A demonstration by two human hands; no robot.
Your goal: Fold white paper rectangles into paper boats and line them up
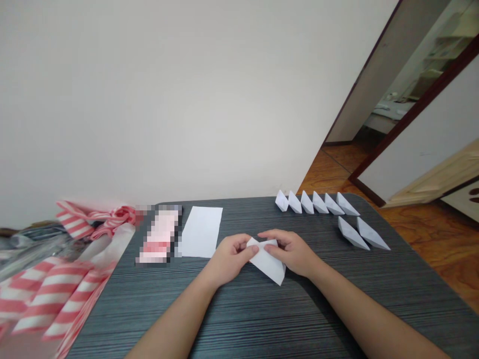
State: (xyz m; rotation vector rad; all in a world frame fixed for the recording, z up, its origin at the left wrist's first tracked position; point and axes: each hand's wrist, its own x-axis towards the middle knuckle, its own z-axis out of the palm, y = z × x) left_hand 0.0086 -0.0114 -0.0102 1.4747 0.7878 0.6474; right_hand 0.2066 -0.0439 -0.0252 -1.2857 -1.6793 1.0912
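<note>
A partly folded piece of white paper (270,264) lies at the middle of the dark striped table (239,319). My left hand (231,258) pinches its left end, fingers curled onto the paper. My right hand (290,251) presses and grips the upper right part of the same fold. A flat stack of white paper sheets (201,231) lies just beyond my left hand.
Several folded white paper boats (314,203) stand in a row at the table's far right, two more (362,233) in front of them. A blurred pink packet (159,235) lies left of the sheets. Red-and-white striped bags (56,284) crowd the left edge. An open doorway is at right.
</note>
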